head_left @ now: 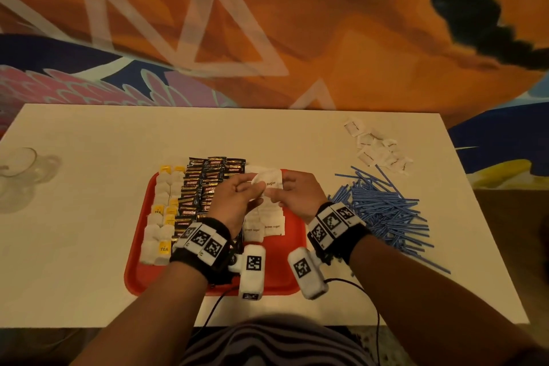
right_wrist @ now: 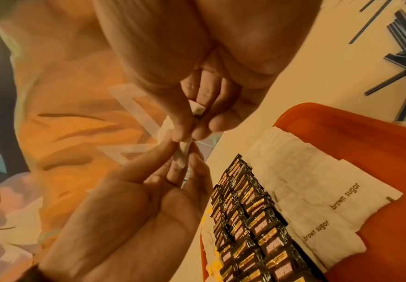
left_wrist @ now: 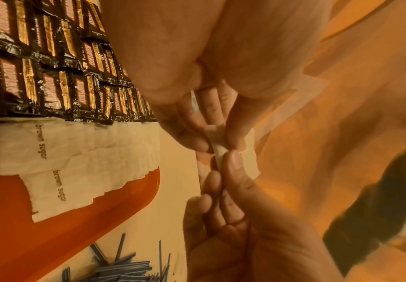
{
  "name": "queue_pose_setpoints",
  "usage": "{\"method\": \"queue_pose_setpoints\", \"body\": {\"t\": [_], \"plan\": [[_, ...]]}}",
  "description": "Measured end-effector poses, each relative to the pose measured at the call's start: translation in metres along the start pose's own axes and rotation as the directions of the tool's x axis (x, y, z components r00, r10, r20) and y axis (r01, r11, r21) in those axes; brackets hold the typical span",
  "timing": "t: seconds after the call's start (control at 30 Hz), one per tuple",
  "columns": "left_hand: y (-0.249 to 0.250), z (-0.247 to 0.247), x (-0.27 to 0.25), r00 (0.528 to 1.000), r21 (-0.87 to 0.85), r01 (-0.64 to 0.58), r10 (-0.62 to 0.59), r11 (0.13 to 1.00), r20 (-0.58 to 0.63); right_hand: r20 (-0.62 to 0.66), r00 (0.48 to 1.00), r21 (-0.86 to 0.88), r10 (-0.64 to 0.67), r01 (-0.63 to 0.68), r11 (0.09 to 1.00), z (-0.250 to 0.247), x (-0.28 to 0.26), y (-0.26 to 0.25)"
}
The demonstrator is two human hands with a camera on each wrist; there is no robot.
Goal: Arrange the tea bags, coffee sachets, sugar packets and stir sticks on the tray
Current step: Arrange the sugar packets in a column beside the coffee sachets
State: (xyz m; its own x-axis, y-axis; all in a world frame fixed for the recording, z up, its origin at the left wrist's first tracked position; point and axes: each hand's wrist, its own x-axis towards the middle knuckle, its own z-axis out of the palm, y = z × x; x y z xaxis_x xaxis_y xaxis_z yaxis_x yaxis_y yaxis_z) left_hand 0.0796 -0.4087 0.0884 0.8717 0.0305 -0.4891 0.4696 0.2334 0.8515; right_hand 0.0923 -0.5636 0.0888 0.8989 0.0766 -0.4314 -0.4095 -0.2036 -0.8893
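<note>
Tea bags and coffee fill the tray. Both hands pinch sugar packets, seemingly several. Sticks wait at three o'clock.

I see a white table under warm light, an orange-blue mural wall across the frame's top, and a clear glass at left.

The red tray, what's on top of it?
The red plastic tray holds white tea bags, black coffee sachets and white brown-sugar packets. The hands and wrist cameras hide some.
</note>
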Motion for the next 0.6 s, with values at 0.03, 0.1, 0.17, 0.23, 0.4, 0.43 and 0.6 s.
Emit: {"method": "queue_pose_setpoints", "body": {"t": [0.03,0.1,0.17,0.23,0.4,0.43,0.6], "plan": [[0.000,0.000,0.000,1.000,-0.024,0.026,-0.026,0.999,-0.014,-0.011,1.000,-0.014,0.001,-0.001,1.000,-0.001,0.002,0.002],[0.001,0.000,0.001,0.997,-0.057,0.059,-0.062,0.997,-0.052,0.006,1.000,-0.021,0.017,-0.017,1.000,-0.001,0.003,0.002],[-0.001,-0.001,0.003,0.996,-0.037,0.048,-0.050,0.998,-0.078,0.052,0.998,-0.003,0.033,-0.033,0.999,-0.001,0.005,0.002],[-0.004,-0.002,0.003,0.995,0.022,-0.007,0.009,1.000,-0.097,0.067,0.996,0.032,0.059,-0.061,0.998,0.001,0.005,0.000],[-0.002,-0.001,0.004,0.984,0.119,-0.086,0.102,0.989,-0.144,-0.058,0.989,0.194,0.139,-0.125,0.973,0.005,0.015,0.009],[-0.002,-0.001,0.005,0.981,0.121,-0.096,0.114,0.988,-0.157,-0.060,0.988,0.225,0.142,-0.126,0.966,0.006,0.014,0.010],[-0.010,-0.010,0.009,0.976,0.126,-0.076,0.100,0.989,-0.192,-0.002,0.998,-0.003,0.062,-0.062,0.998,0.010,0.008,0.022]]}}
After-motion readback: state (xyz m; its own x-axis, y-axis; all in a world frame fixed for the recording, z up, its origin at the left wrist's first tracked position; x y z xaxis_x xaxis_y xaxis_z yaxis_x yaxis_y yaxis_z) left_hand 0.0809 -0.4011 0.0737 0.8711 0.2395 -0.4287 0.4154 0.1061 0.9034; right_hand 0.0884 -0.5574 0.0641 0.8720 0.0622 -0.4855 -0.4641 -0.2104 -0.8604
